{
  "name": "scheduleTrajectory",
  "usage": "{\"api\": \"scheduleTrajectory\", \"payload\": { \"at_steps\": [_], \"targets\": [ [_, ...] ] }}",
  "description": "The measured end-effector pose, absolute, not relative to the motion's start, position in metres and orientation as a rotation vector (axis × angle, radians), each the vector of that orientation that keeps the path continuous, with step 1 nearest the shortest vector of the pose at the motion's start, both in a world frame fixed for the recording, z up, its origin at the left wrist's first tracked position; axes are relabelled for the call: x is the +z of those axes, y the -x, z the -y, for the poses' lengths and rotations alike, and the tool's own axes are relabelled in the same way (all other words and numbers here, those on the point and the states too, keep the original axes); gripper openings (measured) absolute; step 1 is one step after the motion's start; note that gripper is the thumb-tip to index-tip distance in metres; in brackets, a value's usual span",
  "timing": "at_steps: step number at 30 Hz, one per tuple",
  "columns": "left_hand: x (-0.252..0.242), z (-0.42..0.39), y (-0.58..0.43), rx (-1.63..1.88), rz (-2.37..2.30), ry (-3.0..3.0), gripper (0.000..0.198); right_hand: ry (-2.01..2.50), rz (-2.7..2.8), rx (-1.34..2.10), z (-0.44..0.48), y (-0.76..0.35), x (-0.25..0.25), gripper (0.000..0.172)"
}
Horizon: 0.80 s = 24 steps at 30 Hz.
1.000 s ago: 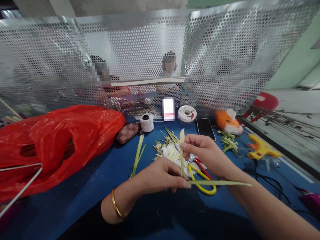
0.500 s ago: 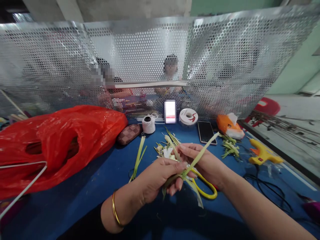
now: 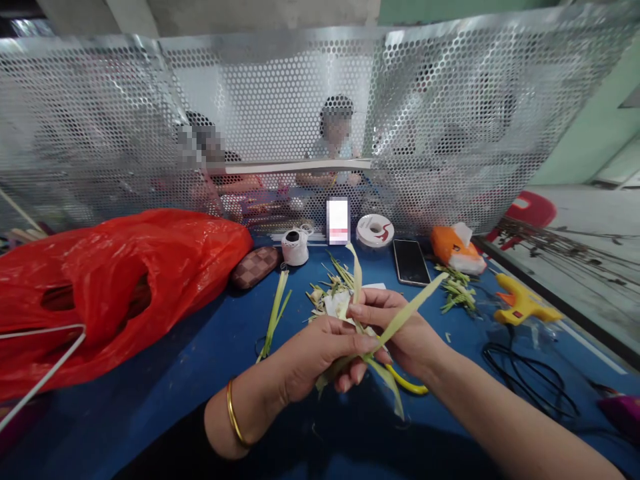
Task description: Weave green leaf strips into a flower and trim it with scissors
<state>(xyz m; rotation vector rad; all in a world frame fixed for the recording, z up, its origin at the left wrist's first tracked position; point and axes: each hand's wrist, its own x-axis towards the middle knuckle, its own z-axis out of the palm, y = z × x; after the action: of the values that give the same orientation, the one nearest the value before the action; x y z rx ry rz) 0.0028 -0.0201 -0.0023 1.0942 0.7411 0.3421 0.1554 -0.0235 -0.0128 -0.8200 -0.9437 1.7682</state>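
My left hand [image 3: 327, 350] is closed, pinching the crossing of several pale green leaf strips [image 3: 407, 312] between thumb and fingers. One strip slants up to the right past my right hand, and others hang below. Against it, my right hand [image 3: 397, 323] is closed with thumb and forefinger on another strip that stands upright, its tip curling left. The fingers hide most of the fold. Under the hands shows a yellow handle loop [image 3: 407, 383], likely of scissors. Behind them lies a heap of leaf scraps and white bits [image 3: 336, 305].
Left are a red plastic bag [image 3: 190, 260], checkered pouch [image 3: 256, 267], thread spool [image 3: 295, 248] and green stalks [image 3: 275, 313]. Right are a ribbon roll [image 3: 375, 231], phone [image 3: 411, 262], tissue pack [image 3: 456, 250], leaf trimmings [image 3: 457, 293] and yellow glue gun [image 3: 525, 300]. A perforated metal screen [image 3: 295, 87] stands behind.
The upright strip now rises higher above my right fingers. My right hand has shifted slightly, and less of the yellow handle shows. The left hand keeps its pinch.
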Motion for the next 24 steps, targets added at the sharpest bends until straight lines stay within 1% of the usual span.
{"api": "scheduleTrajectory", "payload": {
  "at_steps": [8, 13, 16, 18, 21, 24],
  "targets": [
    [-0.004, 0.022, -0.004, 0.316, -0.681, -1.066, 0.028, 0.824, 0.882, 1.755, 0.023, -0.150, -0.019, 0.023],
    [-0.002, 0.020, -0.007, 0.550, -0.784, -0.942, 0.028, 0.990, 1.033, 1.631, 0.016, -0.154, -0.015, 0.029],
    [-0.001, 0.014, -0.005, 0.728, -0.852, -0.863, 0.027, 1.073, 1.227, 1.485, 0.016, -0.160, -0.004, 0.031],
    [0.000, 0.010, -0.002, 0.821, -0.860, -0.839, 0.025, 1.118, 1.434, 1.356, 0.019, -0.164, 0.004, 0.030],
    [0.002, 0.008, 0.001, 0.865, -0.858, -0.867, 0.026, 1.184, 1.749, 1.096, 0.024, -0.166, 0.009, 0.024],
    [0.003, 0.009, 0.001, 0.851, -0.879, -0.927, 0.029, 1.231, 1.863, 0.795, 0.026, -0.166, 0.006, 0.027]
  ]
}}
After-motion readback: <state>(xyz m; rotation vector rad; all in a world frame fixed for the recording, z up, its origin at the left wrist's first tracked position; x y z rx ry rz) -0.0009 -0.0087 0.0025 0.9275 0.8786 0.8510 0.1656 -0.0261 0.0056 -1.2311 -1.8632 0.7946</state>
